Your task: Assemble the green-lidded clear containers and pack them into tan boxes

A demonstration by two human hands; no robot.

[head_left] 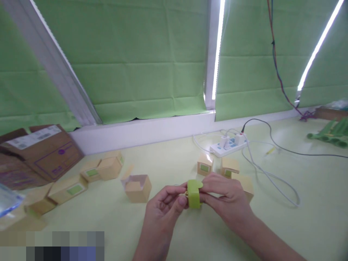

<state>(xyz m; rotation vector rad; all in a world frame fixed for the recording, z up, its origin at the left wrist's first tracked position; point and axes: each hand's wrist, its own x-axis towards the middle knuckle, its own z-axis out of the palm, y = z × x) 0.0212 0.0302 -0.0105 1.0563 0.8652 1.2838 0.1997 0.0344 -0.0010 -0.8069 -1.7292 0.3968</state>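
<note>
Lying about the table (312,188): eight small tan boxes (67,190), four left, one open mid-scene, three right. Sitting far left, one large carton (40,148); far right, one power strip (228,146). Pinching one green piece (194,194): two hands, left hand (160,210) and right hand (228,197).

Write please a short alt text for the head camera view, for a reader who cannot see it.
Two bare hands, left hand and right hand, hold a small green box together above a pale green table. Small tan boxes lie around, and a white power strip sits behind.
</note>
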